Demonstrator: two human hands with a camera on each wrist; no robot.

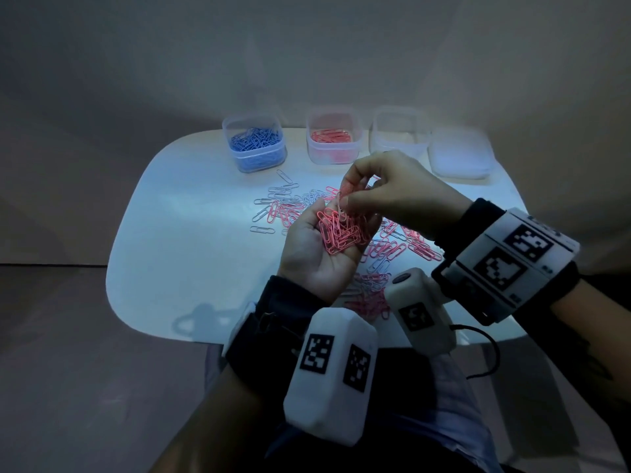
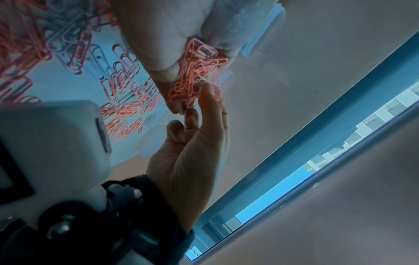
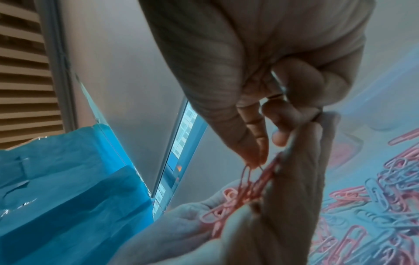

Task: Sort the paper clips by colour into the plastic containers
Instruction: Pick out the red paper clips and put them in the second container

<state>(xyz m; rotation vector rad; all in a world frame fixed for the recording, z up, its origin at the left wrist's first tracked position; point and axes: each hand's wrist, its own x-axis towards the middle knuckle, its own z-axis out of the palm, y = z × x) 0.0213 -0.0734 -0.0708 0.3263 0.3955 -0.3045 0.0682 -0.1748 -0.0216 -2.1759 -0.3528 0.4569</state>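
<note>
Pink clips (image 1: 341, 232) heaped in the cupped left hand (image 1: 321, 247), held palm-up over the table (image 1: 177, 233), fingers curled loosely round the bunch. Right hand (image 1: 392, 192) hovering just above, thumb and fingertips (image 3: 254, 157) pinched on 1 or 2 clips at the top of the heap, looks like dropping another in or teasing one out, can't tell which. So mid-gather on the pinks, I'd guess. Loads more pink and pale clips (image 1: 283, 203) scattered underneath. At the back, 3 tubs: blue tub (image 1: 254, 143) well filled, pink tub (image 1: 333, 138) partly filled, clear tub (image 1: 397, 133) looking empty, lid (image 1: 461, 155) beside it. Next up probably carrying the handful to the pink tub without spilling tangled ones.
</note>
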